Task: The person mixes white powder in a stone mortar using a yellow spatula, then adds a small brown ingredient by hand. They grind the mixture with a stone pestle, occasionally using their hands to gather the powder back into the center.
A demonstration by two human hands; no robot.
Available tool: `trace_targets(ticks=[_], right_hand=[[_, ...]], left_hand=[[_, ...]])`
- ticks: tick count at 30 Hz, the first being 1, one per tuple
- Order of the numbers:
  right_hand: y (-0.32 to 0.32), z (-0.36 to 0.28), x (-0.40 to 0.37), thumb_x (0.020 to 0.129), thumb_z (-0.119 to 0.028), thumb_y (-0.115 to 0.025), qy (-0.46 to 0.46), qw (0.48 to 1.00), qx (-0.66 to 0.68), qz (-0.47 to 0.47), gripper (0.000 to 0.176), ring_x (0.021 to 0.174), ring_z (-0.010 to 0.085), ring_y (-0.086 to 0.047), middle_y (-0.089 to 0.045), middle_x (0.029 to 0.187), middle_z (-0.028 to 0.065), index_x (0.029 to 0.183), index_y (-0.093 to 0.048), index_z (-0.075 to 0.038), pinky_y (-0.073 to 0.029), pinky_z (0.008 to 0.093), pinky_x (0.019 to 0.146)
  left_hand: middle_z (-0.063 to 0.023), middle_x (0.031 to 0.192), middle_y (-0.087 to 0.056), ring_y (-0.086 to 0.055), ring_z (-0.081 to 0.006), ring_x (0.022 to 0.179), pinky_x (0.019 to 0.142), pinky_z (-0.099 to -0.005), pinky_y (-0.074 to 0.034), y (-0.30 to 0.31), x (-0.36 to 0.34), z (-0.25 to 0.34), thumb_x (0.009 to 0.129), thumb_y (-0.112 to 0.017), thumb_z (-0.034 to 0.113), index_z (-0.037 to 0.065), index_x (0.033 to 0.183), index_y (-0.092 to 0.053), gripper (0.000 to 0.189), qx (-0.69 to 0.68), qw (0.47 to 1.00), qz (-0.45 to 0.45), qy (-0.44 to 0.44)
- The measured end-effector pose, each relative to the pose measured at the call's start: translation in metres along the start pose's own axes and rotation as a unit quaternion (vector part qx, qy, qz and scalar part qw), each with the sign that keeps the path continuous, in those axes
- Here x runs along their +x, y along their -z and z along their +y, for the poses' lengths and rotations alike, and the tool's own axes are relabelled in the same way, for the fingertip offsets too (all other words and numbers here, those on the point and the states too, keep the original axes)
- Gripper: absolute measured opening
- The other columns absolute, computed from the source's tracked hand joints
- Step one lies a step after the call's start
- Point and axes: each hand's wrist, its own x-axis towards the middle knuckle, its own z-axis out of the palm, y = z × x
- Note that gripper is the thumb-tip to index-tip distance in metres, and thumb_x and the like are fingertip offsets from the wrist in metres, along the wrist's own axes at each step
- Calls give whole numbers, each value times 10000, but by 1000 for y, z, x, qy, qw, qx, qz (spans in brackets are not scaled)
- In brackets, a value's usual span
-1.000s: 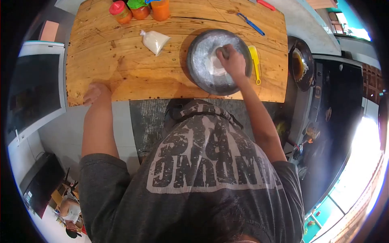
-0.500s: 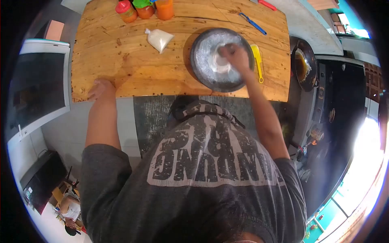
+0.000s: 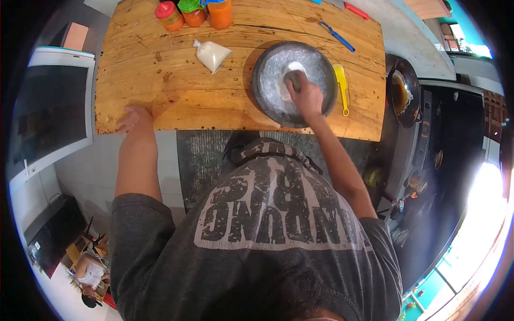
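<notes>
- Head view: we list one stone (image 3: 293, 81), inside the mortar (image 3: 267, 101) on the desk (image 3: 193, 101), amid white powder (image 3: 296, 67).
- Right hand (image 3: 309, 99): fingers clenched round the stone.
- Left hand (image 3: 133, 118): resting at the desk's near-left corner, fingers released.
- Bag (image 3: 212, 54): left of the mortar.
- Step, we judge: grinding.
- Next move, we judge: calls for firm pressure within the rim.

Bag (image 3: 212, 55) left of mortar (image 3: 269, 92)
</notes>
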Motion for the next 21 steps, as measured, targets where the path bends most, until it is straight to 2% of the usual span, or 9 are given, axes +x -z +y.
trace_targets(ticks=[3, 6, 10, 12, 13, 16, 18, 20, 21], right_hand=[[-1, 12, 30, 788, -418, -653, -24, 999, 36, 11, 395, 758, 383, -652, -666, 772, 192, 1046, -645, -120, -522, 456, 679], [6, 35, 34, 766, -465, -666, -55, 988, 127, -62, 441, 802, 377, -652, -673, 803, 182, 1038, -663, -118, -520, 444, 704], [-6, 9, -15, 802, -436, -637, -6, 999, 30, 30, 403, 638, 391, -646, -648, 701, 210, 1080, -635, -144, -518, 485, 591], [5, 2, 5, 812, -414, -633, -34, 999, -15, 18, 365, 672, 379, -653, -649, 711, 214, 1049, -639, -137, -525, 459, 616], [0, 15, 21, 804, -433, -643, -20, 999, 28, 36, 400, 712, 359, -662, -657, 734, 212, 1049, -653, -117, -531, 423, 656], [15, 54, 48, 776, -472, -667, -99, 948, 275, -128, 487, 763, 336, -671, -685, 827, 188, 1040, -677, -63, -530, 408, 683], [9, 41, 20, 794, -464, -650, -72, 989, 114, -62, 494, 771, 325, -676, -683, 792, 183, 1095, -643, -72, -531, 414, 674], [7, -3, -10, 820, -432, -636, -57, 991, -93, -77, 464, 740, 330, -672, -678, 810, 191, 1146, -592, -104, -529, 421, 651], [6, -1, -15, 824, -431, -624, -73, 995, -29, -55, 467, 748, 347, -666, -675, 803, 186, 1150, -562, -102, -523, 441, 652]], left_hand=[[-234, 1519, -76, -372, -442, 1266, 963, -566, -356, 5, -5, -4, 848, -455, 504, -23, 1415, -179, 822, 0, 1000, -9, -12], [-232, 1521, -77, -364, -447, 1268, 965, -566, -350, 6, -6, -8, 838, -470, 504, -21, 1415, -194, 828, -16, 1000, 7, -12], [-244, 1433, -262, -371, -405, 1249, 1004, -509, -337, 29, -21, 6, 827, -479, 540, -72, 1354, -287, 830, -64, 998, 11, -1], [-247, 1422, -274, -386, -401, 1234, 986, -509, -350, 35, -26, 5, 821, -485, 545, -77, 1338, -301, 829, -48, 999, 18, 1], [-248, 1416, -280, -393, -399, 1226, 977, -509, -357, 36, -28, 9, 818, -489, 548, -79, 1330, -309, 829, -48, 999, 22, 4], [-230, 1522, -92, -321, -434, 1305, 1014, -568, -296, 49, -20, 6, 810, -517, 521, 4, 1430, -181, 874, -60, 991, -116, 33], [-228, 1522, -95, -325, -438, 1300, 1011, -571, -299, 19, -5, -5, 812, -512, 521, 2, 1429, -183, 870, -6, 997, -73, -12], [-227, 1521, -97, -328, -443, 1296, 1008, -574, -302, 1, 1, -10, 815, -507, 521, -1, 1427, -185, 866, 24, 998, -41, -50], [-226, 1521, -98, -330, -446, 1294, 1006, -575, -304, 4, 1, -11, 816, -504, 522, -2, 1426, -186, 864, 27, 997, -33, -62]])
